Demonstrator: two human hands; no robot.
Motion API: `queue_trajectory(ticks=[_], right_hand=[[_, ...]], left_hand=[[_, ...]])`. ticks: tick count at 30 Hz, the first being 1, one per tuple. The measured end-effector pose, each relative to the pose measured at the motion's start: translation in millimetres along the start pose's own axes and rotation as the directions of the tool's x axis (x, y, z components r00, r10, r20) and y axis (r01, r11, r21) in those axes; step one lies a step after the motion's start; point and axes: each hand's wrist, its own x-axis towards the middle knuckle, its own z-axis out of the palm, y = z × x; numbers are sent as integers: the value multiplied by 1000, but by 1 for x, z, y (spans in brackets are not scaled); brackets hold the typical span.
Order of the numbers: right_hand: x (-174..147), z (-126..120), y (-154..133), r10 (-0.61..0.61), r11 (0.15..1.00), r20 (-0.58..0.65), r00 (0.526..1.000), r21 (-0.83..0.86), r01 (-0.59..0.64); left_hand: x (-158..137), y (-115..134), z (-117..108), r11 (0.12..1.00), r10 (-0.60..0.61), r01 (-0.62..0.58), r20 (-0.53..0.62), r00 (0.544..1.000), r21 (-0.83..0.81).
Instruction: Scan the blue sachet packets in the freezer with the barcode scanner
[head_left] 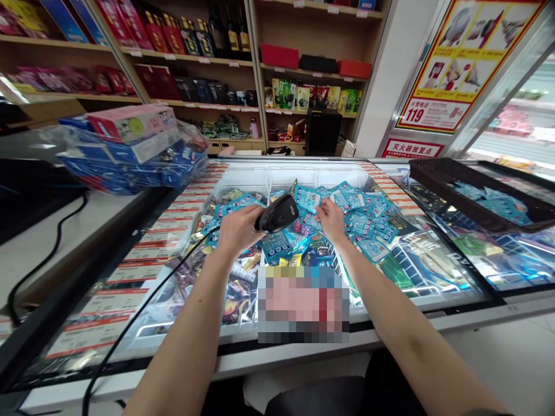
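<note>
My left hand [240, 229] is wrapped round the handle of a black barcode scanner [280, 214], whose head points right and whose cable runs back along my left forearm. Just right of the scanner, my right hand [331, 219] pinches the edge of a small blue packet [308, 200] with printed labels. Many similar blue packets [368, 222] lie spread over the glass top of the freezer [451, 271], around and beyond my right hand. A few more lie left of the scanner, partly behind my left hand.
A brown basket [489, 193] with blue packets stands on the right. At left, boxes in clear plastic [130, 144] are stacked beside the freezer. Shelves of goods [195, 58] line the back, and price-label strips [143, 254] run along the glass. A blurred patch covers the front middle.
</note>
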Motion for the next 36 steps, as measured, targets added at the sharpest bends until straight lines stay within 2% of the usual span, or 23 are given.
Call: queue_trajectory(ticks=[6,10,16,21,27,30,33,36], right_hand=[[-1,-1,-2,-15,995,0,1000,-95,15],[-2,0,-4,18,991,12,1000,-136,-16],[1,-3,-7,85,996,-4,996,-10,-85],[8,-21,-11,134,983,-148,980,141,-113],[17,-51,-5,174,979,-330,928,159,-127],[21,-59,5,195,974,-377,905,185,-133],[24,-61,12,219,974,-372,902,141,-179],[25,-64,11,192,978,-385,903,0,-208]], left_hand=[[0,0,0,1000,26,-26,6,1000,-16],[0,0,2,999,33,-32,32,999,-30],[-3,-7,8,1000,22,-22,26,999,-9],[-9,-20,11,998,-18,17,22,1000,53],[-14,-29,14,993,-30,30,-9,1000,111],[-16,-33,16,992,-50,52,-17,999,118],[-17,-35,16,991,-73,74,-10,997,115],[-17,-35,16,990,-76,76,-1,997,118]])
